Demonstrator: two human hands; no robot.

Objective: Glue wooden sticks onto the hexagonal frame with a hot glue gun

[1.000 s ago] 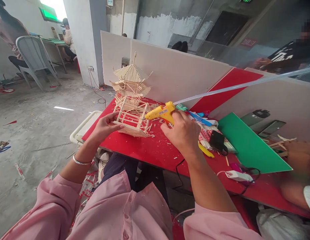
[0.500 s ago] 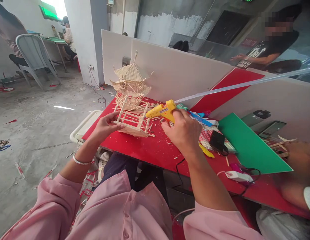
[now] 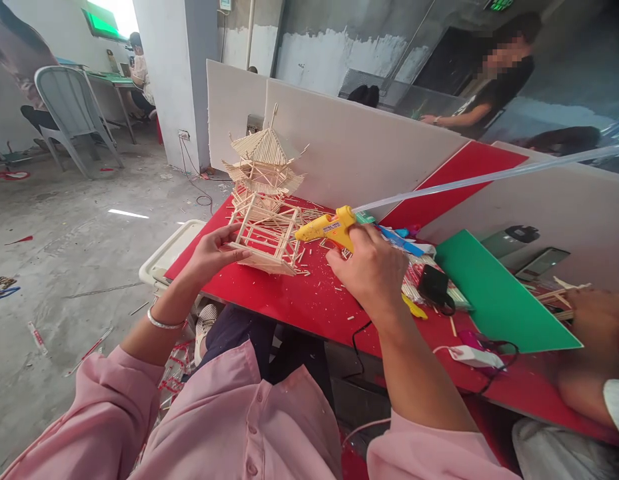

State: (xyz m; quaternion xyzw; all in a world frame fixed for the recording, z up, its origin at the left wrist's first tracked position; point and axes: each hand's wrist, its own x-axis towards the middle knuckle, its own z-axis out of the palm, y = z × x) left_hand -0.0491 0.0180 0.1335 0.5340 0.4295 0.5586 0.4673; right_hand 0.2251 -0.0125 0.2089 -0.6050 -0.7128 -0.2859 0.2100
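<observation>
My left hand (image 3: 218,252) grips the near left edge of a small open frame of thin wooden sticks (image 3: 269,233), thumb on its base. The frame is tilted above the red tabletop (image 3: 309,303). In my right hand (image 3: 374,270) is a yellow hot glue gun (image 3: 329,229), its nozzle pointing left at the frame's right corner post; whether it touches cannot be made out. A long clear glue stick (image 3: 469,175) sticks out from the gun's back. Behind the frame stands a pagoda model (image 3: 266,160) made of the same sticks, its lower part partly hidden.
Loose sticks and scraps litter the table. To the right lie a yellow cutter (image 3: 414,307), a black adapter (image 3: 433,287), a white power strip (image 3: 475,357) and a leaning green board (image 3: 504,293). A white partition (image 3: 339,147) stands behind. Another person's hand (image 3: 599,307) is at far right.
The glue gun in my right hand has shifted slightly right and down. My left hand and the stick frame stay nearly still. A person behind the partition has moved left.
</observation>
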